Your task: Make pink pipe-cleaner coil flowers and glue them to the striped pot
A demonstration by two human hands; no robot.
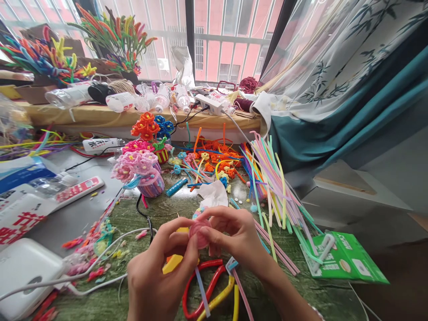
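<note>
Chenille (pixel 199 232), pink and rounded, sits at six o'clock from the centre of our view. From it, our left hand (pixel 154 269) lies at eight o'clock and our right hand (pixel 240 227) at three, each with thumb and fingers pinched close on the piece. Around it we see white tissue (pixel 214 196) between twelve and one, a pot (pixel 154 185) of pink flowers (pixel 135 165) between ten and eleven, pastel stems (pixel 272 178) between one and two, a green box (pixel 359 256) just past three, and a red handle loop (pixel 185 296) at six.
</note>
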